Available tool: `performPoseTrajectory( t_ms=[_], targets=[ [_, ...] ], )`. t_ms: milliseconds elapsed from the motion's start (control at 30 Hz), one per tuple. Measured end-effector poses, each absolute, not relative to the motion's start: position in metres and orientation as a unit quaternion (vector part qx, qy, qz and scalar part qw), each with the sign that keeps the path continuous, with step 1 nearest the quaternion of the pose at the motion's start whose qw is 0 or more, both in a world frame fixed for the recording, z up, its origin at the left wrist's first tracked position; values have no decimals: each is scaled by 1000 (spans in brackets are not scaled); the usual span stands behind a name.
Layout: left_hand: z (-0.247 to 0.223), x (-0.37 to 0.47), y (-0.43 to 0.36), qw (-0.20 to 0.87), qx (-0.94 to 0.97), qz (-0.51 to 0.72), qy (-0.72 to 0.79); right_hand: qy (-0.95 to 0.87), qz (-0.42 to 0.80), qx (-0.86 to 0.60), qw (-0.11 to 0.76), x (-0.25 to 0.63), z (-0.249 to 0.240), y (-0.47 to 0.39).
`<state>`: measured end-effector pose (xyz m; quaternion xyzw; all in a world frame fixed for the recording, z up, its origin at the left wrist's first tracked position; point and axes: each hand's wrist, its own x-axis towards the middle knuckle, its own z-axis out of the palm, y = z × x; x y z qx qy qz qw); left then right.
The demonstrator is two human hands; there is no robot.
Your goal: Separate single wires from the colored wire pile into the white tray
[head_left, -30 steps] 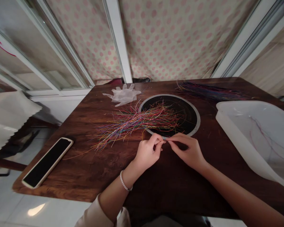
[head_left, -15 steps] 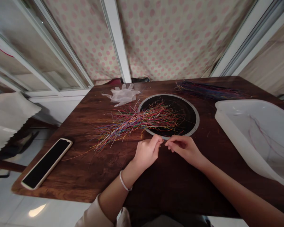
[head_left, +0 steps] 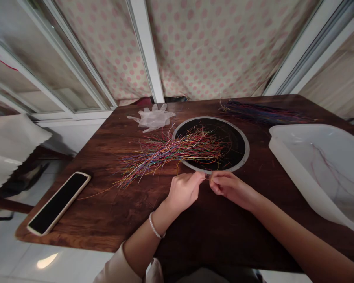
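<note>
Close together at the near rim of a round black plate (head_left: pixel 237 146), my left hand (head_left: pixel 186 189) and my right hand (head_left: pixel 231 188) are both closed in a pinch. A short piece of thin wire (head_left: pixel 207 179) shows in the small gap between the fingertips; each hand grips an end. Just beyond my hands, a loose bundle of multicoloured thin wires (head_left: pixel 168 151) lies partly on the plate and partly on the wooden table (head_left: pixel 112 220). The wire's full length is hidden by my fingers.
A white plastic tub (head_left: pixel 292 173) with a few wires inside stands on the right. Behind it lies a bundle of dark wires (head_left: pixel 262 112). A clear plastic glove (head_left: pixel 153 118) rests at the back, and a phone (head_left: pixel 59 203) lies near the left edge.
My fingertips have shifted slightly nearer to me and to the right. My right fingers are curled more tightly, and the wire between the hands shows more clearly.
</note>
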<state>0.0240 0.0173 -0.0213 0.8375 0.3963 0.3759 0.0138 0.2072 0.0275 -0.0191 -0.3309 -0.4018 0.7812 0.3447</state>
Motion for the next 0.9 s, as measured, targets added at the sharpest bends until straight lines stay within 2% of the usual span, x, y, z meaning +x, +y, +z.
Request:
performPoseTrajectory(
  t_ms=[567,767,900],
  targets=[
    [-21,24,20,59,832,393,388,-379,785,-342,351,206,-20,30],
    [-16,27,21,181,786,460,371,-367,780,-344,373,207,-19,31],
    [-12,29,22,214,777,460,372,-367,775,-348,379,208,-16,32]
  ],
)
